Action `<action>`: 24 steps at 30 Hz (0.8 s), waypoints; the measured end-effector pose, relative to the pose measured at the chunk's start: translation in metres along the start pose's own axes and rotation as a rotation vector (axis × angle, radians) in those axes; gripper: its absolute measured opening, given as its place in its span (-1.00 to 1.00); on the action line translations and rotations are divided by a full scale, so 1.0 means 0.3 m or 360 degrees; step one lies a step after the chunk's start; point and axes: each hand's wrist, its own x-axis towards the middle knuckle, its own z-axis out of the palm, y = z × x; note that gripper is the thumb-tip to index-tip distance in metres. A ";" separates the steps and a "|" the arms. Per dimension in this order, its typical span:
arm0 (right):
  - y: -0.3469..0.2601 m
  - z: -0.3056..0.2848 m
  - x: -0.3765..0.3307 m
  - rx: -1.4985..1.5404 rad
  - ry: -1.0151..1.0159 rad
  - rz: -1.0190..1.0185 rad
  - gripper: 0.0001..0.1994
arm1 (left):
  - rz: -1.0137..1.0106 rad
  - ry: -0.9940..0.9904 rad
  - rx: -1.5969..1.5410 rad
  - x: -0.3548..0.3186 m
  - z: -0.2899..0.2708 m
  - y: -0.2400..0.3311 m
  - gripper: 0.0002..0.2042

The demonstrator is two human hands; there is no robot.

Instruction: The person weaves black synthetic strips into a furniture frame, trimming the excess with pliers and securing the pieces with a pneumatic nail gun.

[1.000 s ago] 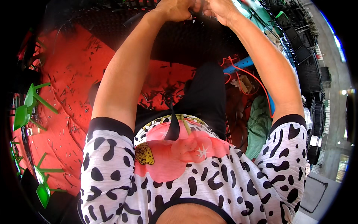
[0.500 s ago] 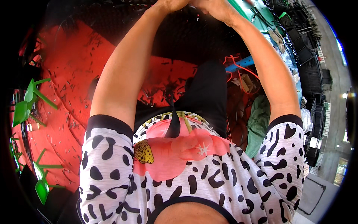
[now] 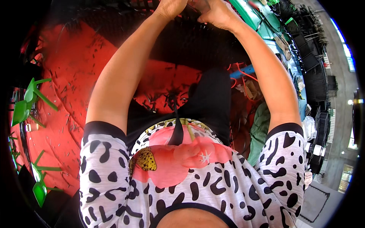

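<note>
A red cloth [image 3: 72, 79] spreads beneath me, littered with small dark clippings [image 3: 157, 102]. Green plastic pieces [image 3: 28, 104] lie along its left edge. To my right I see a green rumpled fabric [image 3: 260, 129], orange wires [image 3: 237, 72] and stacked black crates [image 3: 310, 57].

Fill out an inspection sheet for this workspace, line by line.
Surface: red cloth spread below, strewn with short dark offcuts.
Job's things: dark woven wicker piece at the top edge, worked by both hands; its full shape is cut off.
Clutter: green plastic parts at the left rim; green cloth at the right.
Hands: left hand and right hand close together on the weave; grip unclear.
Cables: orange-red cord looped beside a blue bar.
Surroundings: green table, stacked dark crates, concrete floor.
</note>
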 end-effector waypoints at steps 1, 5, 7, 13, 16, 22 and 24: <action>-0.008 -0.013 0.007 0.0081 -0.0086 0.0059 -0.74 | -0.0018 0.0005 0.0004 -0.001 0.003 0.022 -0.80; -0.028 -0.042 -0.023 0.0193 0.0026 0.0252 -0.88 | 0.0222 0.0183 0.0431 -0.068 0.091 0.182 -0.79; 0.016 -0.017 -0.038 0.0607 0.0255 0.0087 -0.95 | 0.1287 0.0118 0.0803 -0.073 0.132 0.224 -0.80; 0.088 0.026 -0.018 0.1360 0.0222 0.0071 -0.90 | 0.1086 -0.0266 0.1126 -0.089 0.114 0.222 -0.75; 0.061 0.031 -0.039 0.1397 0.0270 0.0169 -0.85 | 0.0338 -0.0574 0.1380 -0.059 0.069 0.238 -0.50; -0.013 0.007 -0.102 0.0629 0.0425 -0.0014 -0.77 | -0.0038 -0.0827 0.1654 -0.075 0.066 0.231 -0.43; -0.023 -0.003 -0.102 0.0712 0.0381 0.0019 -0.74 | -0.0156 -0.0933 0.1798 -0.052 0.072 0.258 -0.44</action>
